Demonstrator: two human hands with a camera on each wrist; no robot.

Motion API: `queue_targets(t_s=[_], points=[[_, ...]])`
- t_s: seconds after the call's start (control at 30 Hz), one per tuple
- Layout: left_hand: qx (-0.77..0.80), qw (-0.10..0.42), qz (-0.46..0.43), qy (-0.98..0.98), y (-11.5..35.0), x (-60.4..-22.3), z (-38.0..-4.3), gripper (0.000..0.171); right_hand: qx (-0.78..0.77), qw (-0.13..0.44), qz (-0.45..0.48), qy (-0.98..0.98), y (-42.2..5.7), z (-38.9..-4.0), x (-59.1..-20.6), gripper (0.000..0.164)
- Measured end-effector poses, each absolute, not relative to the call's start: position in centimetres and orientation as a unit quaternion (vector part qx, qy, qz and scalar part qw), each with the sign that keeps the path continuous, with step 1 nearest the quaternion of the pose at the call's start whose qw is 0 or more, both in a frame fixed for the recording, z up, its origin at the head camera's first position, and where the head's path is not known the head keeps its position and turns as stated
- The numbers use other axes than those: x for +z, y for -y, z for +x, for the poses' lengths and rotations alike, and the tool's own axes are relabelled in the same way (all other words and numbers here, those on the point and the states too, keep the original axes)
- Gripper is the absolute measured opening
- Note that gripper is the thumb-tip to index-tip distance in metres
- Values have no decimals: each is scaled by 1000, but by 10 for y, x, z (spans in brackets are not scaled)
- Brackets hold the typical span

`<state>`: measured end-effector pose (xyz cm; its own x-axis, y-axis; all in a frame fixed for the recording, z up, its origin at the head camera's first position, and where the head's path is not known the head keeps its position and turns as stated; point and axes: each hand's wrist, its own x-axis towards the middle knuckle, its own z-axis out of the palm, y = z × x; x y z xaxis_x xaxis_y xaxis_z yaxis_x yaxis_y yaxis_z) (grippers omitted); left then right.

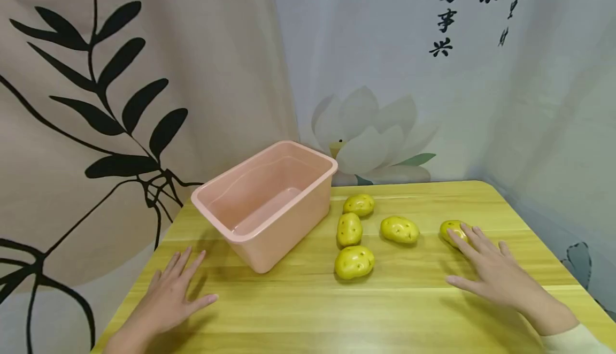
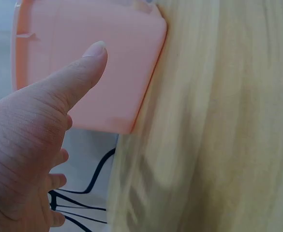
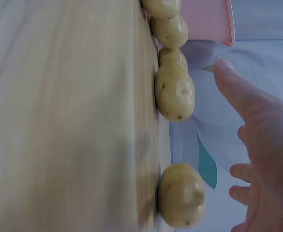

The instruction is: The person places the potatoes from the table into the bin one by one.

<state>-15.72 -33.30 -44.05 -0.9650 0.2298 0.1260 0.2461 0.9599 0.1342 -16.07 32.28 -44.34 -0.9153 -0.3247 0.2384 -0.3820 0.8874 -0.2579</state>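
A pink plastic bin (image 1: 284, 231) stands upright at the table's back left, its visible inside bare. Right of it lie several yellow potatoes: one at the back (image 1: 358, 205), one just before it (image 1: 349, 230), a nearer one (image 1: 354, 262) and one farther right (image 1: 400, 230). Another potato (image 1: 451, 231) lies apart at the right, partly hidden behind the right hand's fingers. My right hand (image 1: 491, 268) hovers near that potato with fingers spread, holding nothing. My left hand (image 1: 168, 295) hovers in front of the bin, fingers spread and holding nothing; the left wrist view shows its thumb (image 2: 78, 72) before the bin's wall.
The wooden table (image 1: 308, 316) has a back edge close to a hanging cloth (image 1: 231, 76) printed with leaves, a lotus flower (image 1: 375, 135) and dark characters. Bare tabletop stretches between the two hands.
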Motion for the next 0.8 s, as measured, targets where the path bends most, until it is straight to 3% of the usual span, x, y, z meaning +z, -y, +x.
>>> queue_targets(t_s=[0.8], points=[[-75,98,-137,983,336,-408,-186,101,132,71,259,954,-225,-234,-409,93]])
